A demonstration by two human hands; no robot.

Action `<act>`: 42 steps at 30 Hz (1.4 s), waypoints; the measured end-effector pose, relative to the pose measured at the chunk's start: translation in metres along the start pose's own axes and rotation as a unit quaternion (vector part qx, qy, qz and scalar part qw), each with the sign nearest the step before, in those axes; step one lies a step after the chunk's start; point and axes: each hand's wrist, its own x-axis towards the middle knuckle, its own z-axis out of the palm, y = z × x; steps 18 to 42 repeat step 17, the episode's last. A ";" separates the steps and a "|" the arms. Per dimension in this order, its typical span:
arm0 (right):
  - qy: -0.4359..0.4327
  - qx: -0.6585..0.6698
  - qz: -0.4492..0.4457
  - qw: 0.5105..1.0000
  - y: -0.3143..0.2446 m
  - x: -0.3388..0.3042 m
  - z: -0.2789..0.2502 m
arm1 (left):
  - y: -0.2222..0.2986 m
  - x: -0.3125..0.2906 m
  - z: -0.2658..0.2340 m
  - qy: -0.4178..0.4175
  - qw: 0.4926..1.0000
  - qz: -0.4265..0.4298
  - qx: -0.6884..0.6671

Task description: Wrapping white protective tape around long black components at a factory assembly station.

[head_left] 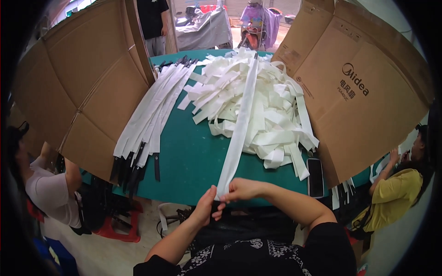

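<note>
A long white fabric strip (239, 124) runs from the near edge of the green table away over a pile of loose white strips (276, 110), with a dark tip at its far end. My left hand (205, 205) pinches its near end from the left side. My right hand (244, 189) is closed on the same end from the right, its fingertips close to the left ones. What lies between the fingertips is partly hidden. To the left, a row of white strips with black ends (149, 110) lies lengthwise, some black ends reaching past the table's near edge.
Tall brown cardboard panels (87, 87) (354, 96) flank the green table (184, 158). A dark-screened phone (315, 178) lies at the right near edge. One person sits beyond each panel, the left one near a red stool (126, 227). Another person (154, 23) stands behind the table.
</note>
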 end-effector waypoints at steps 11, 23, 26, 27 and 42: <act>0.150 -0.519 0.032 0.841 -0.162 0.089 -0.119 | 0.007 -0.011 -0.034 0.098 0.992 0.085 0.007; 0.248 -0.449 -0.185 0.839 -0.212 0.157 -0.140 | 0.028 0.008 -0.041 0.130 0.982 0.132 -0.043; 0.248 -0.449 -0.185 0.839 -0.212 0.157 -0.140 | 0.028 0.008 -0.041 0.130 0.982 0.132 -0.043; 0.248 -0.449 -0.185 0.839 -0.212 0.157 -0.140 | 0.028 0.008 -0.041 0.130 0.982 0.132 -0.043; 0.248 -0.449 -0.185 0.839 -0.212 0.157 -0.140 | 0.028 0.008 -0.041 0.130 0.982 0.132 -0.043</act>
